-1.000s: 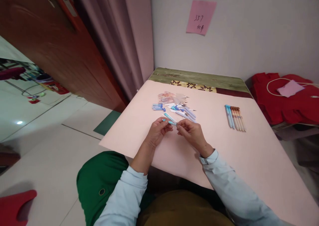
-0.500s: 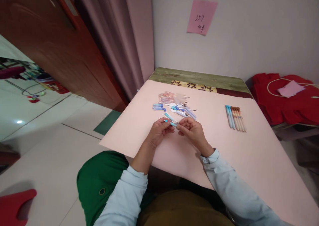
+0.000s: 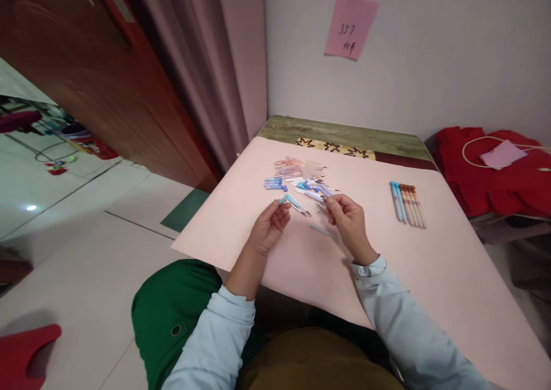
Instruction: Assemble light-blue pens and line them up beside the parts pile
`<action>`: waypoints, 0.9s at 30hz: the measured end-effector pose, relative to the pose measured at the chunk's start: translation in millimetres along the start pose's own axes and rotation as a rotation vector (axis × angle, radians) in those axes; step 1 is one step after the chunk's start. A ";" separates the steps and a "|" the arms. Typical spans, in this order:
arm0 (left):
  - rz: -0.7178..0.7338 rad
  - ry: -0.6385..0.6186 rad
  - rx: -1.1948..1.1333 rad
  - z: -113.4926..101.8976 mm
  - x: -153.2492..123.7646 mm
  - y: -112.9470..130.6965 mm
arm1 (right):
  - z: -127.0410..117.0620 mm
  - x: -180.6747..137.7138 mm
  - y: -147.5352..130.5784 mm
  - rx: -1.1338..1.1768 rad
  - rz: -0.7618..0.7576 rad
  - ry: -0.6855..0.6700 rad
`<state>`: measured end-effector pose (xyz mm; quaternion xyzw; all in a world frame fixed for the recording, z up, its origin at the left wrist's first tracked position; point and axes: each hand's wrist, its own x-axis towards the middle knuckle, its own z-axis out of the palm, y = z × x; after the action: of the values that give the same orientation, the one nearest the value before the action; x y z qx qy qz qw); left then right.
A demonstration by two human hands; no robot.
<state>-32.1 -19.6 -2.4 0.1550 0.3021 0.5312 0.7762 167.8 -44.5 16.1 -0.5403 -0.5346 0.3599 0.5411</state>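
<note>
My left hand (image 3: 269,225) pinches a small light blue pen piece (image 3: 283,201) between thumb and forefinger. Over the table to its right, the fingers of my right hand (image 3: 346,221) are pressed together; a small dark tip shows at them, too small to name. Below that hand a pale blue pen barrel (image 3: 323,231) lies on the table. Just beyond my fingers are a blue pen part with white refills (image 3: 297,205), lilac barrels (image 3: 328,190) and blue pen tops (image 3: 274,183). Clear pinkish barrels (image 3: 295,167) form a heap farther back.
Several blue and brown-topped pens (image 3: 407,205) lie in a row on the right of the pink-covered table (image 3: 434,287). Beyond the table's right edge is a red cloth (image 3: 460,172) with a white cord. A wooden door (image 3: 142,114) and a curtain stand at the left.
My hands, close together on a light blue pen earlier, have moved apart, the right one outward. A pale blue barrel now shows on the table below it.
</note>
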 end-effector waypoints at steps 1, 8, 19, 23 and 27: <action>0.004 0.021 -0.025 0.2 0.6 0.6 | -2.3 1.3 1.6 -0.126 -0.041 0.050; 0.006 -0.002 -0.025 -0.8 -0.5 0.2 | 2.7 1.2 13.7 -0.799 -0.224 -0.015; -0.027 -0.095 0.104 2.5 -6.6 1.9 | 2.2 2.5 19.1 -1.003 -0.216 -0.151; -0.048 -0.127 0.107 1.6 -7.2 1.8 | 3.8 2.7 19.0 -1.044 -0.202 -0.127; -0.058 -0.140 0.103 1.2 -7.4 1.9 | 5.1 3.7 22.7 -1.077 -0.194 -0.090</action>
<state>-34.5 -25.6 1.9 0.2227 0.2782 0.4801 0.8016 167.8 -36.3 -6.0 -0.6729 -0.7134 0.0067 0.1954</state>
